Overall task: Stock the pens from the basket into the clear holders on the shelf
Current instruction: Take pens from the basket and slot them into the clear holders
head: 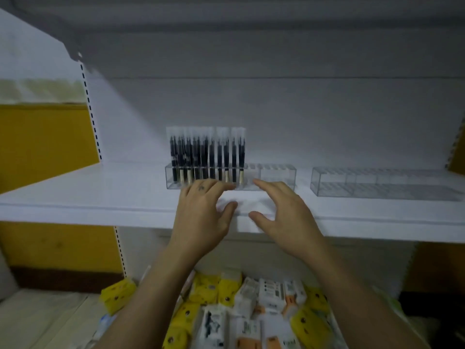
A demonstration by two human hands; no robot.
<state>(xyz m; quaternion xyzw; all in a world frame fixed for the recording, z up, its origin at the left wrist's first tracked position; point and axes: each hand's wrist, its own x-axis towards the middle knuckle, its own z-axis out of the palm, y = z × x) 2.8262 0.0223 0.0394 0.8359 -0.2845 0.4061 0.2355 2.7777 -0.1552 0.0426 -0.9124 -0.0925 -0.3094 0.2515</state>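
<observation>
black pens stand upright in the left half of a long clear plastic holder on the white shelf — left hand and right hand are at its front, fingers spread, holding nothing — a second clear plastic holder sits further right.

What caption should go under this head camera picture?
Left hand and right hand reach toward a clear holder part-filled with black pens; a second holder sits empty.

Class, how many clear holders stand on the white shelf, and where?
2. The part-filled holder stands centre-frame with pens in its left end; the empty holder, to its right. More may lie out of frame.
</observation>
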